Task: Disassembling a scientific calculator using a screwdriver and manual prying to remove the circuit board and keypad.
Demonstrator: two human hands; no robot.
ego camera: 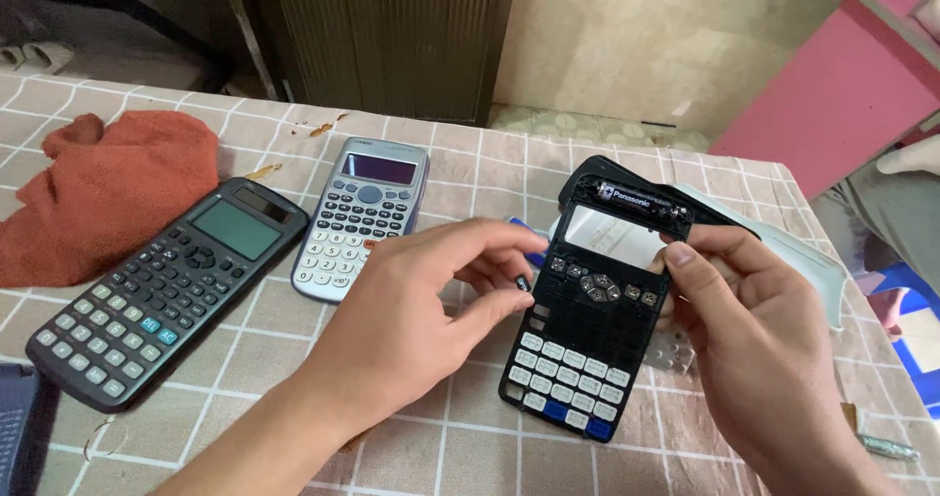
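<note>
Surface: checked tablecloth [460,437] in beige with white lines covers the table; tiled floor, a dark ribbed panel and a pink wall lie beyond it.
Far left: rust-red cloth [103,192] lies crumpled on the tablecloth.
Left of centre: dark grey calculator [166,290] lies flat at an angle, keys up; just beside it to the right lies a silver calculator [360,217], also face up.
Left hand [411,325]: reaches in from the lower left, thumb and forefinger pinched together on a small dark key piece [523,283], right at the left edge of the open shell.
Centre: black calculator front shell [587,330] is held tilted above the table, with an empty screen window, a few upper keys, rows of white keys and some blue ones at the bottom; a black battery [632,200] shows behind its top edge.
Right hand [759,359]: clamped on the shell's right edge, thumb on the front near the screen window.
Far right: small metal part [886,447] lies on the tablecloth near the edge.
</note>
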